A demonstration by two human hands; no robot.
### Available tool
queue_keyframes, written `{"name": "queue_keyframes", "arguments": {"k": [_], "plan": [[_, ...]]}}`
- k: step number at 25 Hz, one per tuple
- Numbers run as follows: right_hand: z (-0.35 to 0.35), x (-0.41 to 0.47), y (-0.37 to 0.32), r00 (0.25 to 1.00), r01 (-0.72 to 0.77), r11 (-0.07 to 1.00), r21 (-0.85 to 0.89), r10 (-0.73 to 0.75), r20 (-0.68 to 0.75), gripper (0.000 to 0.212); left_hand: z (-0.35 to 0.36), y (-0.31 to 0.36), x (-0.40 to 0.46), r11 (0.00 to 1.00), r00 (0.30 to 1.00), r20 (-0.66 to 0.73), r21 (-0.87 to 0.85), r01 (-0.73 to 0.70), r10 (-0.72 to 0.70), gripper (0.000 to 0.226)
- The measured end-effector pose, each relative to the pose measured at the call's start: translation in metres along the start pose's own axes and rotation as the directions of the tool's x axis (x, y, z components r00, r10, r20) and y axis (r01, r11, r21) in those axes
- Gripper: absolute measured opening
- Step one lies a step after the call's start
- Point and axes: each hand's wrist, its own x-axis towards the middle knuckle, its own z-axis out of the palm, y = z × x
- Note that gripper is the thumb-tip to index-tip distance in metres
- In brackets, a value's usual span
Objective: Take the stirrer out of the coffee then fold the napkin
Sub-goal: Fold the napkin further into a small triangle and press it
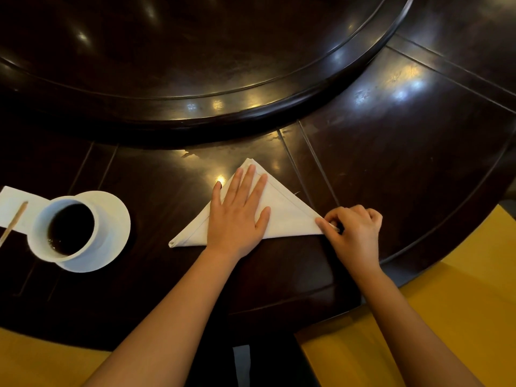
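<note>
A white cloth napkin point(287, 216) lies folded into a triangle on the dark wooden table, apex pointing away from me. My left hand point(237, 213) rests flat on its middle, fingers spread. My right hand point(354, 233) pinches the napkin's right corner between thumb and fingers. At the left a white cup of black coffee point(67, 230) stands on a white saucer point(117, 219). The wooden stirrer point(14, 223) lies outside the cup on a white paper napkin point(11, 202) at the far left edge.
A large raised dark turntable point(251, 107) fills the table's centre behind the napkin. The table's curved rim point(418, 247) runs at the right, with yellow floor point(446, 317) beyond it and below.
</note>
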Motion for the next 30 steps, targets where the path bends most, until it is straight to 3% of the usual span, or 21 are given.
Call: {"name": "queue_keyframes", "arguments": {"k": [5,9,14,20,22,24,25,27,30], "plan": [[0.004,-0.007,-0.027,0.992,-0.049,0.993,-0.103,0.037,-0.119,0.032,-0.002,0.002,-0.001,1.0,1.0,-0.016,0.007,0.017,-0.017,0.062],[0.04,-0.011,-0.083,0.99,0.112,0.991,-0.068,-0.105,0.096,0.051,0.0,0.001,-0.001,1.0,0.999,-0.044,-0.008,0.002,-0.002,0.057],[0.048,-0.012,-0.064,0.983,0.047,0.979,-0.199,-0.01,0.183,0.059,0.002,-0.001,0.0,1.0,0.999,-0.037,0.002,-0.003,0.003,0.057],[0.02,-0.02,-0.031,0.955,-0.245,0.932,-0.267,0.28,0.102,0.066,-0.002,-0.001,0.0,1.0,1.0,-0.016,-0.025,0.001,-0.001,0.06],[0.019,-0.014,-0.054,0.984,-0.145,0.964,-0.224,0.164,0.068,0.062,-0.009,-0.001,-0.001,0.977,0.999,-0.034,-0.211,0.005,-0.013,0.06],[0.03,-0.003,-0.084,0.992,0.079,0.985,-0.151,-0.063,0.108,0.058,-0.018,-0.005,-0.001,0.912,0.988,-0.115,-0.408,0.044,-0.099,0.059],[0.038,0.003,-0.096,0.977,0.167,0.98,-0.107,-0.151,0.15,0.056,-0.021,-0.009,-0.002,0.913,0.979,-0.163,-0.406,0.047,-0.123,0.058],[0.055,0.014,-0.108,0.948,0.235,0.971,-0.038,-0.22,0.228,0.053,-0.02,-0.02,-0.008,0.973,0.972,-0.225,-0.232,0.006,-0.06,0.059],[0.068,0.016,-0.103,0.931,0.283,0.954,-0.095,-0.25,0.265,0.055,-0.007,-0.042,-0.021,0.994,0.986,-0.133,-0.019,-0.107,0.103,0.057]]}}
